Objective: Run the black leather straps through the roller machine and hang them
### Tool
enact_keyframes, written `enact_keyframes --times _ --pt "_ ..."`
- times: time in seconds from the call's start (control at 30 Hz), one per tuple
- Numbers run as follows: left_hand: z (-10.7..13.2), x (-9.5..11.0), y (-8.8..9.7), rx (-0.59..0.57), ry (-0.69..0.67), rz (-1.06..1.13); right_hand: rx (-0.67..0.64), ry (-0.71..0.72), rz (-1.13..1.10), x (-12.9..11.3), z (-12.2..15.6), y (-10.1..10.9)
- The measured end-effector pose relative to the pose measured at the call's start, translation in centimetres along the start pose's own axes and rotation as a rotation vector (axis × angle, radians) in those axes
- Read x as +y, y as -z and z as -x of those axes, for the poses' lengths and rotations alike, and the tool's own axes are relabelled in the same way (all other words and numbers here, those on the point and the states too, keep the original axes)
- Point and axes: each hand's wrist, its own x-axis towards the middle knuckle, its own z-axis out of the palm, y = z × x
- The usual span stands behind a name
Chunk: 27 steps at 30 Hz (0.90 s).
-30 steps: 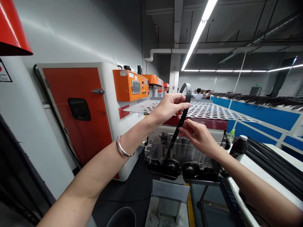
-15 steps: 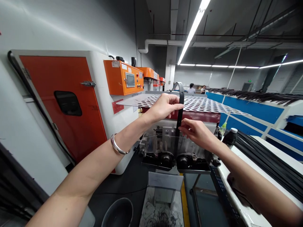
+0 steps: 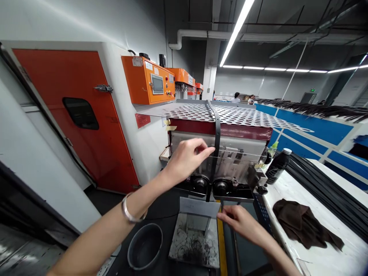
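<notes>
A long black strap [image 3: 216, 134] lies over the perforated metal plate [image 3: 244, 115] on top of the machine and runs down through the clear guard to the two rollers [image 3: 211, 187]. My left hand [image 3: 186, 158] reaches to the strap's left edge at mid-height, thumb and forefinger pinched against it. My right hand [image 3: 240, 224] is low, below the rollers and to the right of the strap's lower end, with fingers loosely spread and nothing in them. A silver bangle sits on my left wrist.
A white cabinet with an orange door [image 3: 74, 115] and an orange control box [image 3: 148, 84] stands at left. Below the rollers are a metal tray with shavings [image 3: 195, 245] and a grey bucket [image 3: 145, 247]. The white table at right holds a dark bottle [image 3: 277, 166], a brown cloth [image 3: 304, 226] and several black straps [image 3: 330, 195]. People stand far back [image 3: 237, 97].
The strap's raised loop has come down and now lies over the perforated plate. My left hand has dropped lower along the strap. My right hand has let go and moved down below the rollers.
</notes>
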Motion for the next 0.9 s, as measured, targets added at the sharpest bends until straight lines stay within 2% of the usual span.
enact_keyframes --times 0.1,0.17,0.23,0.3,0.37,0.43,0.5,0.6,0.7,0.8,0.9 --pt "6.3 -1.1 -1.1 -0.040 0.201 0.129 0.101 -0.093 -0.246 4.9 -1.8 -4.7" --pt "10.9 -2.4 -2.9 -0.092 0.380 0.213 0.180 -0.137 -0.424 6.4 -3.2 -6.7" --pt "15.3 -4.0 -5.3 -0.139 0.551 0.297 0.236 -0.189 -0.519 7.0 -4.4 -7.8" --pt "19.3 -5.6 -7.6 -0.182 0.699 0.390 0.267 -0.225 -0.519 7.1 -5.2 -8.2" --pt "22.6 -7.1 -9.3 -0.205 0.812 0.466 0.271 -0.222 -0.471 7.1 -5.6 -8.4" --pt "25.0 -8.2 -10.3 -0.211 0.889 0.504 0.255 -0.195 -0.436 7.0 -5.7 -8.4" --pt "26.6 -8.8 -10.7 -0.212 0.943 0.515 0.232 -0.156 -0.400 6.9 -5.7 -8.5" --pt "27.7 -9.4 -10.9 -0.199 0.966 0.513 0.203 -0.120 -0.362 6.9 -5.3 -8.9" --pt "27.6 -9.7 -11.6 -0.183 0.969 0.509 0.182 -0.142 -0.349 7.2 -4.5 -9.9" --pt "27.0 -9.9 -12.6 -0.188 1.018 0.515 0.095 -0.200 -0.397 7.4 -3.0 -11.4" --pt "26.1 -10.0 -13.9 -0.278 1.105 0.588 -0.024 -0.272 -0.499 7.2 -1.2 -13.0"
